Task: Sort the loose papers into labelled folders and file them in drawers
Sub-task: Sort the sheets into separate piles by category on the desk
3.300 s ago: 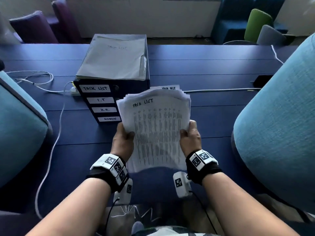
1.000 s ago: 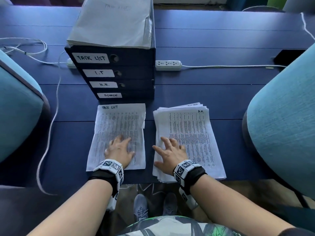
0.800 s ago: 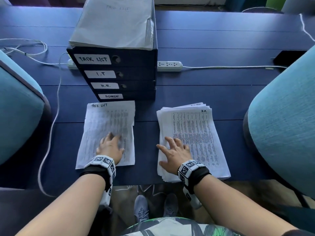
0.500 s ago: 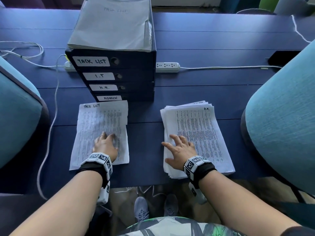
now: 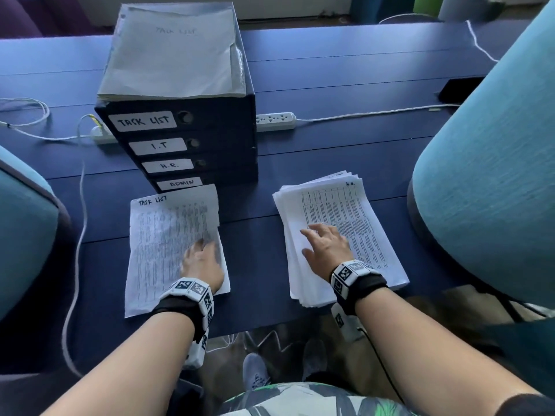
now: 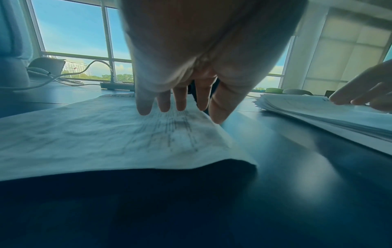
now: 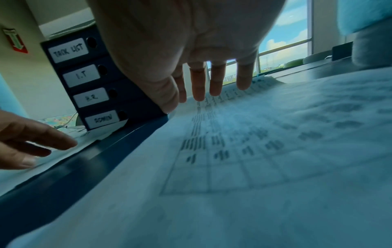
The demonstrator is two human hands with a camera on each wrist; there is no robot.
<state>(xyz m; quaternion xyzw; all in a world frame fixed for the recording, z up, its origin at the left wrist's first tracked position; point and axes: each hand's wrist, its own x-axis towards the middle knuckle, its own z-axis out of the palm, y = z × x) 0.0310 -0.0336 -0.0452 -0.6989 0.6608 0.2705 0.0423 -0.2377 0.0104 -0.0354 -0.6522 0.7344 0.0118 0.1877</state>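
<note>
Two hands flat on papers on a blue bench.
Left hand [image 5: 203,263], fingers straight, presses the sheet [image 5: 168,235]; right hand [image 5: 327,247], fingers spread, rests on the stack [image 5: 354,211]. Drawers [image 5: 192,145] stand just beyond the sheet.

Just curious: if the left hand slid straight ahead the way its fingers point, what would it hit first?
Probably the drawer box, near its bottom drawer. The left hand lies on a sheet pointing that way, though depth is unclear.

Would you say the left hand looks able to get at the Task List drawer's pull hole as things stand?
Probably yes. The left hand only rests with straight fingers on the Task List sheet, holding nothing, and the top drawer's pull hole faces it with nothing in between.
</note>
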